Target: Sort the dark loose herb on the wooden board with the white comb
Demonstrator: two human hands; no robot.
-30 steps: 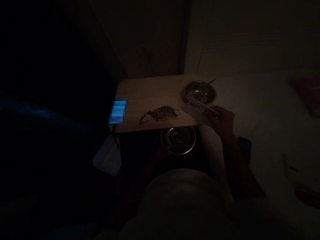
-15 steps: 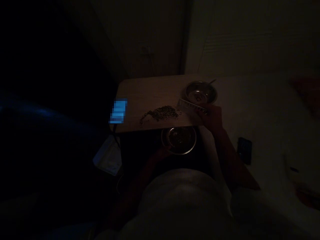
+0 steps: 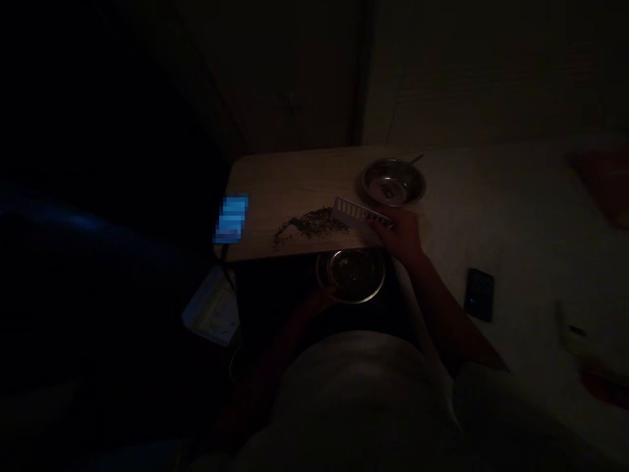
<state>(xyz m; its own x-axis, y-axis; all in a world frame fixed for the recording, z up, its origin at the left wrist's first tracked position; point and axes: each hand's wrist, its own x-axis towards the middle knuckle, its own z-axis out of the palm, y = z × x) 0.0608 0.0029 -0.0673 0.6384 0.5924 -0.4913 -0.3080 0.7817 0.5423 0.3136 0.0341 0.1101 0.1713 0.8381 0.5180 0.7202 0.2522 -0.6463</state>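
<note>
One pale slotted tool (image 3: 350, 210) is in the right hand (image 3: 403, 236), whose fingers are closed around its near end, so that the slotted part sticks out to the left of them. Its far tip is at the right-hand side of a heap of small dark bits (image 3: 312, 224), left of those fingers; whether the tip touches the heap I cannot tell. The heap thins into a trail farther left, all of it on a wooden table (image 3: 280, 174). Below and left of the right fingers, just past the table's near edge, is a metal bowl (image 3: 357, 300); the left hand (image 3: 322, 300) has its fingers on the rim at the lower left, narrowed on it as far as the dark lets me see. Just beyond the right fingers sits a second bowl (image 3: 369, 190) with a thin handle (image 3: 417, 159) leaning out. Right of the right fingers, and nearer the body, a phone (image 3: 479, 295) lies on a pale surface (image 3: 521, 242). Well left of both hands' fingers, a blurred blue screen (image 3: 232, 217) glows by the table's edge, above a whitish tray (image 3: 213, 311)
</note>
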